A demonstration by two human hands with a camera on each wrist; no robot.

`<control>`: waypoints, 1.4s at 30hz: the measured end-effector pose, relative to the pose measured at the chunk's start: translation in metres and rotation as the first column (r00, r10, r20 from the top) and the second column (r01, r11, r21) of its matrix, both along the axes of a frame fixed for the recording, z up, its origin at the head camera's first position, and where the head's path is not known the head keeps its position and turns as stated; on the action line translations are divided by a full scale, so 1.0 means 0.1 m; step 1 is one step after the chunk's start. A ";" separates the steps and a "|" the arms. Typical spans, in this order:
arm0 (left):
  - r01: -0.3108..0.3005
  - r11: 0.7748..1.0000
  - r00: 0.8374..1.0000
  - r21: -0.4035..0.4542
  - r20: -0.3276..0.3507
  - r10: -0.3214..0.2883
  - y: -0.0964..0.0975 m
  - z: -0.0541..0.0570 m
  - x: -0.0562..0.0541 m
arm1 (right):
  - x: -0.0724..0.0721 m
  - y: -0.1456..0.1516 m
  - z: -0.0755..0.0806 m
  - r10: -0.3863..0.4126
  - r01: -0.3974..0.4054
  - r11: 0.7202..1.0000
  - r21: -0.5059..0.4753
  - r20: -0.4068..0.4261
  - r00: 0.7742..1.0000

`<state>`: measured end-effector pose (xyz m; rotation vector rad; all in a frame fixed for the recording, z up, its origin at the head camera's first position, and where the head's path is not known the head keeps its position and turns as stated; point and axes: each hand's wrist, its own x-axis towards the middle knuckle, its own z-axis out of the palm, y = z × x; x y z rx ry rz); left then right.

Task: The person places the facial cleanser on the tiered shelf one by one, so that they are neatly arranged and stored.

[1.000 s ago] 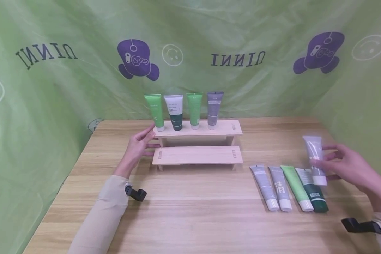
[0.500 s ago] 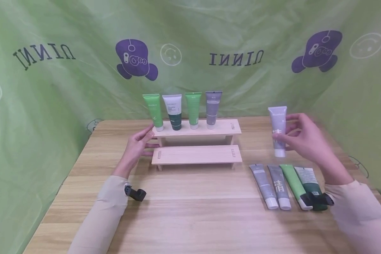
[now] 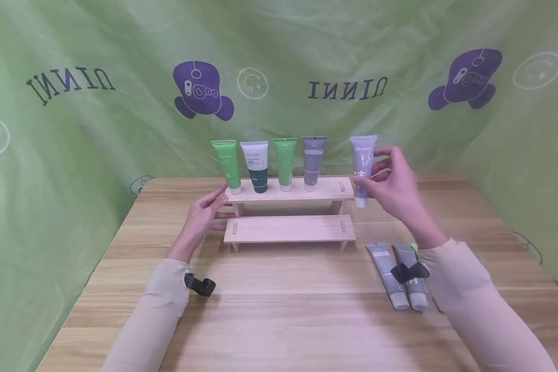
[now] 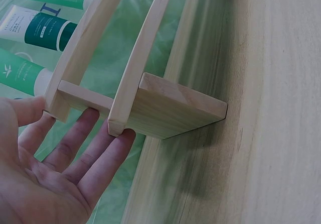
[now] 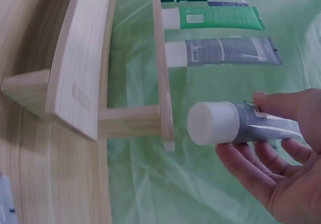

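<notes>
My right hand (image 3: 390, 181) pinches a grey-purple squeeze tube (image 3: 363, 160) between thumb and fingers, upright, white cap down, just off the right end of the upper shelf. In the right wrist view the tube's white cap (image 5: 213, 123) stands apart from the shelf board's end. My left hand (image 3: 203, 214) touches the left end of the two-tier wooden stand (image 3: 288, 229), its fingers fairly straight along the board ends and support in the left wrist view. On the upper shelf (image 3: 325, 186) stand a green tube (image 3: 228, 164), a white and dark-green tube (image 3: 257, 165), another green tube (image 3: 285, 163) and a grey-purple tube (image 3: 313, 161).
Two grey-purple tubes (image 3: 387, 276) lie on the wooden table (image 3: 279, 310) at right. A sliver of a green tube (image 3: 415, 249) shows beside them, the rest hidden by my right forearm. Behind hangs a green printed cloth (image 3: 279, 46).
My right hand has carried the grey-purple tube left from above the lying tubes to the upper shelf's right end. My left hand has stayed at the stand's left end.
</notes>
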<state>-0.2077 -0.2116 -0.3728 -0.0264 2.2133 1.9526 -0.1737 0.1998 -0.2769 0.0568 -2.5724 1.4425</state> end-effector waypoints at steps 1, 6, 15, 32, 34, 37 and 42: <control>0.000 1.000 1.000 -0.001 -0.001 0.000 0.00 0.00 0.00 | -0.02 -0.04 -0.01 -0.006 0.006 1.000 -0.007 -0.015 1.000; -0.004 1.000 1.000 -0.013 0.002 0.004 0.01 0.00 0.00 | -0.13 -0.21 -0.07 -0.030 0.026 0.999 -0.040 -0.116 0.993; -0.012 1.000 1.000 0.001 0.000 0.012 0.01 -0.02 0.00 | -0.28 -0.39 -0.21 -0.020 0.007 0.999 -0.052 -0.251 0.968; -0.013 1.000 1.000 0.005 -0.001 0.013 0.01 -0.02 -0.01 | -0.32 -0.45 -0.41 -0.040 0.016 0.997 -0.076 -0.326 0.945; -0.014 1.000 1.000 0.002 0.000 0.014 0.01 -0.02 -0.01 | -0.32 -0.45 -0.43 -0.040 0.014 0.996 -0.083 -0.324 0.945; -0.011 1.000 1.000 -0.001 0.001 0.011 0.01 -0.02 -0.01 | -0.33 -0.43 -0.46 -0.048 0.017 0.995 -0.097 -0.327 0.944; -0.012 1.000 1.000 -0.002 0.000 0.012 0.01 -0.02 -0.01 | -0.35 -0.41 -0.49 -0.058 0.020 0.993 -0.116 -0.336 0.940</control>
